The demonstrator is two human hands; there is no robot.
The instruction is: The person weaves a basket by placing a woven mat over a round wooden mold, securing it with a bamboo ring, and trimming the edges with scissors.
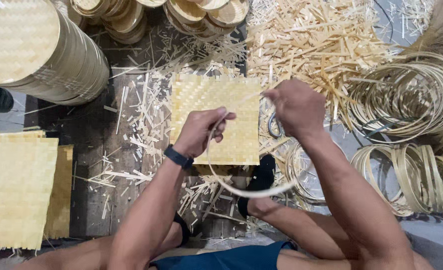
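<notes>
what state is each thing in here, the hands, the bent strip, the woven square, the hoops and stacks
left hand: closed on thin pale bamboo strip
right hand: gripping the strip's other end
thin pale bamboo strip: bent into a loop
square woven bamboo mat: lying flat
pale bamboo hoops: piled loosely
round woven bamboo trays: stacked
bamboo offcuts: scattered

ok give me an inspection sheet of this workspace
surface: dark wooden boards, strewn with trimmings
job's things: bent bamboo strip over a square woven mat
clutter: offcuts, hoops, scissors
grippers: left hand and right hand each pinch the strip
cables: nothing seen
surroundings: stacked woven lids, woven sheets, round trays
</notes>
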